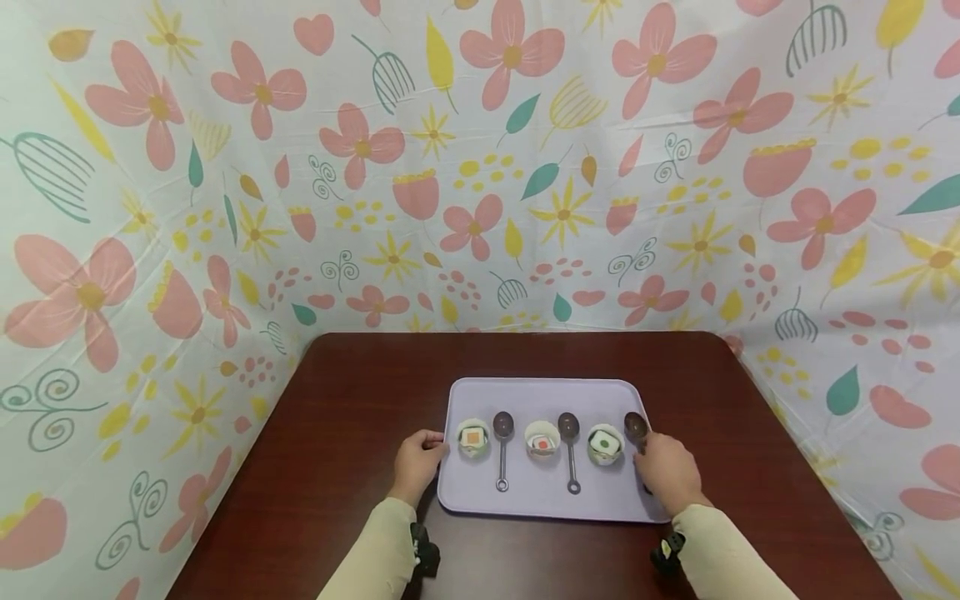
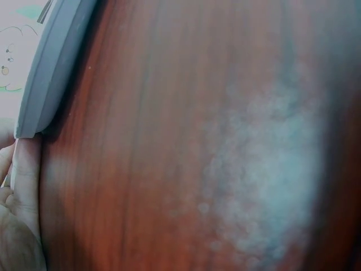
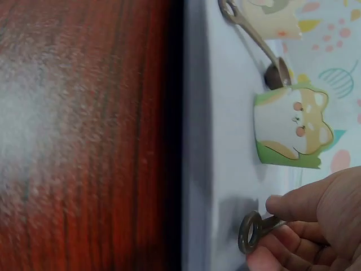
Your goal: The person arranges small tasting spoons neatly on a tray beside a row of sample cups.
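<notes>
A pale lilac tray (image 1: pixel 540 502) lies on the table. My left hand (image 1: pixel 417 467) holds its left edge, with fingers at the rim in the left wrist view. At the tray's right side my right hand (image 1: pixel 671 473) pinches the handle of the right spoon (image 1: pixel 635 427); the handle's ring end (image 3: pixel 244 230) shows in the right wrist view. Between the hands, three small cups alternate with spoons: a left cup (image 1: pixel 473 450), a middle cup (image 1: pixel 542 450) and a right cup (image 3: pixel 282 127) printed with a cartoon animal. Small squarish pieces sit in the cups. The left spoon (image 1: pixel 503 427) and middle spoon (image 1: pixel 568 427) lie untouched.
The dark reddish-brown table (image 1: pixel 360 383) has rounded far corners. Behind it and at both sides hangs a white cloth (image 1: pixel 465 275) with flowers and leaves. Black wrist devices sit on both sleeves.
</notes>
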A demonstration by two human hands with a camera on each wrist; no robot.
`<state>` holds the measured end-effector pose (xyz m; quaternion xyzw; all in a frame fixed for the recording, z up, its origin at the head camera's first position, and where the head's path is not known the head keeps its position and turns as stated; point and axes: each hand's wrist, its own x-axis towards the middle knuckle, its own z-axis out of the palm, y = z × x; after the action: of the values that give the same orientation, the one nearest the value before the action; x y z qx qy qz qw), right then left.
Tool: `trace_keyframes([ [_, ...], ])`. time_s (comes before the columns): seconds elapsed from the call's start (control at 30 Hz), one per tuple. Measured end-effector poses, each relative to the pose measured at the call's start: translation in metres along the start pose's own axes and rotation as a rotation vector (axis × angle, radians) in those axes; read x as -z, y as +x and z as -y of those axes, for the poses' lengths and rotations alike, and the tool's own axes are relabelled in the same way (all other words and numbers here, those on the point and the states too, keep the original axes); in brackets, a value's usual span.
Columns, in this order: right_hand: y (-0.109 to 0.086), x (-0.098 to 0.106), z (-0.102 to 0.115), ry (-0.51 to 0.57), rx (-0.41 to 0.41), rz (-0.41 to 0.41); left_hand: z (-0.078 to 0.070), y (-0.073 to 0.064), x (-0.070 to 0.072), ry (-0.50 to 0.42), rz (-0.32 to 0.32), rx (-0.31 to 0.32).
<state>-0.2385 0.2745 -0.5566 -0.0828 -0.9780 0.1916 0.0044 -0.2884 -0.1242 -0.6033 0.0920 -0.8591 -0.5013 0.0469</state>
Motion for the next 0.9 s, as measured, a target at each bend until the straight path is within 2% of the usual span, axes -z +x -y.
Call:
trace_keyframes([
  [0.3,-0.0008,-0.0032,0.0005,-0.065,0.021,-0.035,0.0008,-0.0008,-0.0024,0.003,-0.010,-0.015],
  [0.9,-0.0013,-0.0072,-0.0008,-0.036,-0.005,-0.009,-0.0015,-0.0030,-0.0006,0.009,-0.015,-0.017],
])
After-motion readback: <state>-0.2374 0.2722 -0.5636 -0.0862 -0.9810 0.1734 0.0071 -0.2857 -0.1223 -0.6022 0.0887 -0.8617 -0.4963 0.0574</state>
